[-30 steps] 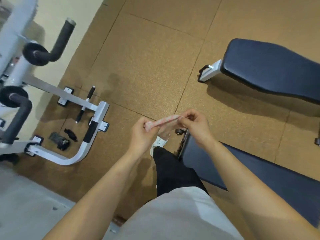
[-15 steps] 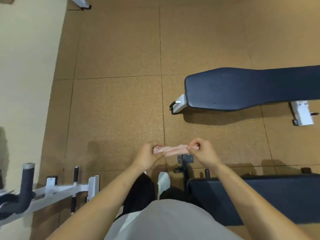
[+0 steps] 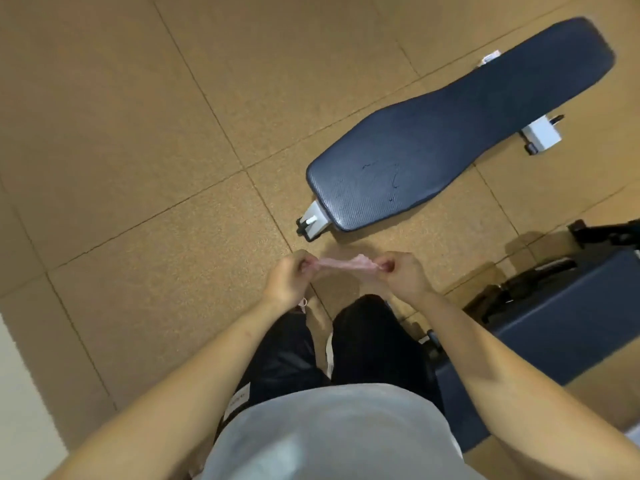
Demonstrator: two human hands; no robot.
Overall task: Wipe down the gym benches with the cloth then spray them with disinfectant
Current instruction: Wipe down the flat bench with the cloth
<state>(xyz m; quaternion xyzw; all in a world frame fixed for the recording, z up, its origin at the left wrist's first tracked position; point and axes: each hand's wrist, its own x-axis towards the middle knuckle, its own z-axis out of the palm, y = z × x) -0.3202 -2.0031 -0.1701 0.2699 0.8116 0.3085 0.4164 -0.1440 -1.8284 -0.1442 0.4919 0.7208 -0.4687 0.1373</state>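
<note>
A small pink cloth [image 3: 341, 266] is stretched flat between my two hands at waist height, over the floor. My left hand [image 3: 289, 277] pinches its left end and my right hand [image 3: 401, 273] pinches its right end. A dark blue padded bench [image 3: 450, 129] lies ahead and to the right, running diagonally toward the upper right, with a wet-looking streak on its near pad. A second dark blue bench [image 3: 561, 327] stands close at my right side, partly hidden by my right forearm. No spray bottle is in view.
The floor [image 3: 138, 150] is brown cork-like tiles with seams. The far bench has white feet [image 3: 313, 220] at its near end and another at the right [image 3: 542, 135]. A pale wall or ledge [image 3: 20, 410] fills the lower left. My legs and shoe are below the hands.
My view has turned right and away from the white machine, which has left the frame. The far bench now lies diagonally and closer. My hands still hold the cloth stretched between them.
</note>
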